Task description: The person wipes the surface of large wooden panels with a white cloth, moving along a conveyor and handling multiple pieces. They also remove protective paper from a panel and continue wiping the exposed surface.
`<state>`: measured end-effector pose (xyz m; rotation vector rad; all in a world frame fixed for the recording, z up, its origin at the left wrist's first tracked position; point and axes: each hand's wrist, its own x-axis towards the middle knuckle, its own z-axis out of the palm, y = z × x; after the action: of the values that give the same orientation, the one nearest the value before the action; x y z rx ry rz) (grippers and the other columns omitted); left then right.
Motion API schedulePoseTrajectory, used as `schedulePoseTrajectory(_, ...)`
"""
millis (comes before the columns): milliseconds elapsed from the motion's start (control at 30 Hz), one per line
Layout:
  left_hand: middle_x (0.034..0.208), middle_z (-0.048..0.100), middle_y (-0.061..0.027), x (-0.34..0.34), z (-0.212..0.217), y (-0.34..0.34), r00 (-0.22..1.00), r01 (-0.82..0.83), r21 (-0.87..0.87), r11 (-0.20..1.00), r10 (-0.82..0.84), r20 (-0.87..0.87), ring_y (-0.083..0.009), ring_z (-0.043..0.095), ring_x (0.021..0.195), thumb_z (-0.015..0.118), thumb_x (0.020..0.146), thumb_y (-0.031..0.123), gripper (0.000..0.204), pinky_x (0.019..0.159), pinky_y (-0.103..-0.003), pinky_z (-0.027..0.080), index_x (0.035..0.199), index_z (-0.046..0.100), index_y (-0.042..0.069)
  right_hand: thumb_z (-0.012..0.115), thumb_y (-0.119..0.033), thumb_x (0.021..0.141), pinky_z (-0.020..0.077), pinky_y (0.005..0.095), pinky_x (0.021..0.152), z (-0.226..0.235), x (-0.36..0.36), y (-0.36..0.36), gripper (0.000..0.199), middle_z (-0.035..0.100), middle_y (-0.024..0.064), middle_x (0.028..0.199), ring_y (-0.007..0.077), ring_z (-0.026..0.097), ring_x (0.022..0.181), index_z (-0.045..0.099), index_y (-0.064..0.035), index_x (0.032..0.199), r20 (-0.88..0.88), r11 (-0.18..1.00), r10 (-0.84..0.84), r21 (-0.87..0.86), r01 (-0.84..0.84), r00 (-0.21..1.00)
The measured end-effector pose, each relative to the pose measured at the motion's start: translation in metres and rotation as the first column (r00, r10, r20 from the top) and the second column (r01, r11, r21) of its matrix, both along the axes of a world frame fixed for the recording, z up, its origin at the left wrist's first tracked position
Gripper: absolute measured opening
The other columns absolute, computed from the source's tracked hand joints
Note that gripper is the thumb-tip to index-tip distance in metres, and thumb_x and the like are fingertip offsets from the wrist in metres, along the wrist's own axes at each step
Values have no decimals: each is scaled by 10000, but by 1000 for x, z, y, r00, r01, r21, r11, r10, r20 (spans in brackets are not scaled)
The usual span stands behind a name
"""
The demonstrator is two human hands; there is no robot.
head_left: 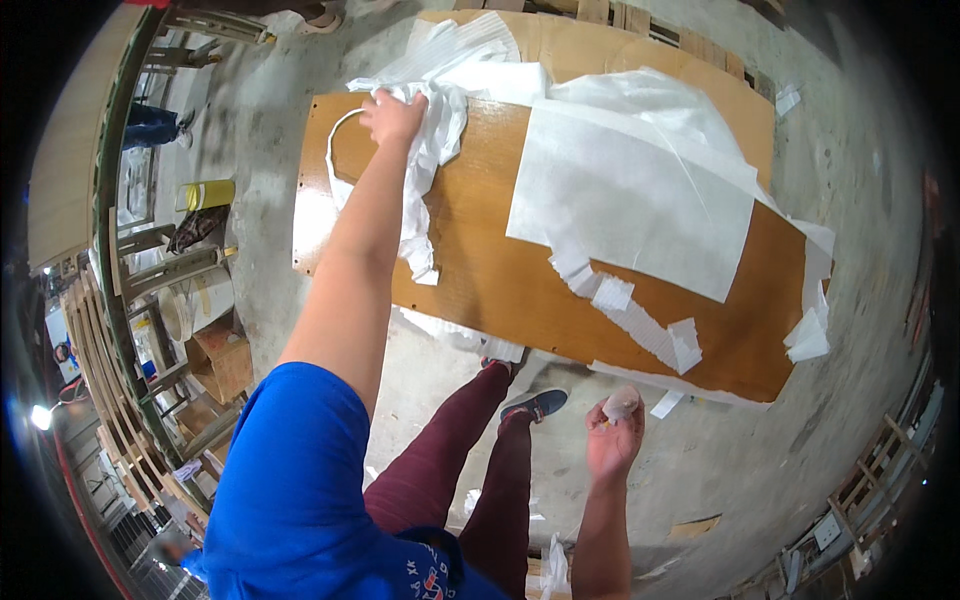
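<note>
A brown varnished wooden panel (480, 190) lies flat before me, partly covered by white wrapping. My left hand (394, 117) reaches to its far left part, with the fingers curled onto a crumpled white wrapping sheet (437, 135). A thin white strip (331, 150) loops on the panel beside that hand. Off the panel's near edge, at the right, my right hand (614, 440) is raised with its fingers closed round a small roundish, whitish object (622, 402); its exact kind is unclear. A flat white sheet (630, 195) covers the panel's right half, with torn strips (640, 325) trailing from it.
Brown cardboard (590, 50) extends beneath the panel's far side. Along the left runs a green metal frame (108, 190) with stacked boards. A yellow container (206, 194) stands on the concrete floor (270, 130). Another person's leg (150, 127) shows at far left; scraps lie near my feet.
</note>
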<state>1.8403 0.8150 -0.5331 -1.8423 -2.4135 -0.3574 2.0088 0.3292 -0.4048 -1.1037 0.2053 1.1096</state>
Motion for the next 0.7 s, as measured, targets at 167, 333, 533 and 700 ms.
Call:
schedulePoseTrajectory(167,1067,581,-248,-40,-6,43,959,78,-327,942,18,282,-357,566,1025,550,784,244,355,879,-406,451,1009,574,-28,572,-164,827,398,312,571,0,-4,28,347,561,55,920,199,522,716,512,-72,1156,-57,1000,-1,-17,0,998)
schedulePoseTrajectory(333,976,590,-203,92,4,-53,658,693,-286,662,-419,626,-335,567,983,590,736,144,397,854,-405,442,1107,504,32,554,-169,842,395,317,584,4,-4,39,332,580,66,876,203,531,703,512,-77,1159,-37,1000,-24,-15,23,999)
schedulePoseTrajectory(533,792,587,-201,129,56,-205,321,947,-217,238,-632,706,-377,590,742,555,760,173,344,680,-467,462,1073,507,36,559,-206,859,383,316,571,31,15,44,323,585,77,781,212,528,652,530,-107,1165,-36,988,-29,149,35,999)
schedulePoseTrajectory(700,1149,454,-158,115,27,-107,895,428,-273,862,-361,262,-308,410,1106,667,703,452,735,841,-478,377,1223,414,-1,574,-214,857,378,320,566,31,44,26,317,591,75,806,203,534,668,546,-105,1153,-1,979,35,202,-34,999)
